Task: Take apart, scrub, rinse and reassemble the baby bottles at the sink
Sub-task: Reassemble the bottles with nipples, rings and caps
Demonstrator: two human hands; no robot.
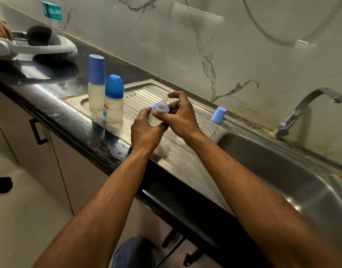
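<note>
We hold a small bottle [155, 118] over the drainboard [139, 97], near centre frame. Left hand [145, 130] is wrapped round the bottle's milky body, fingers curled tight on it. Right hand [180, 117] has thumb and fingers closed on the blue collar [156, 108], with the clear teat [163, 102] poking up toward 12 o'clock between its fingers. Its cap [218, 114] already lies off at 3 o'clock, on the sink edge near the wall.

Step in hand, as we judge it: unscrewing the collar to free the teat.

To do it well:
- Keep the left hand low on the body so it does not pinch the collar threads.
- Turn with the right hand on the collar only; we leave the soft teat alone, since squeezing it would twist it without loosening anything.
- Hold the bottle upright. Whether liquid remains inside we cannot tell; the wall is cloudy.
- The drainboard looks wet, so hands may slip; a firm grip and short turns seem wise.
- Once loose, set collar and teat near the cap, so the parts stay together.

At 10 o'clock two more bottles stand on the drainboard, still capped: a tall one [96, 84] and, just beside it, a round one [114, 99]. The basin [282, 171] sits at 4 o'clock, the tap [301, 111] at 3.
</note>
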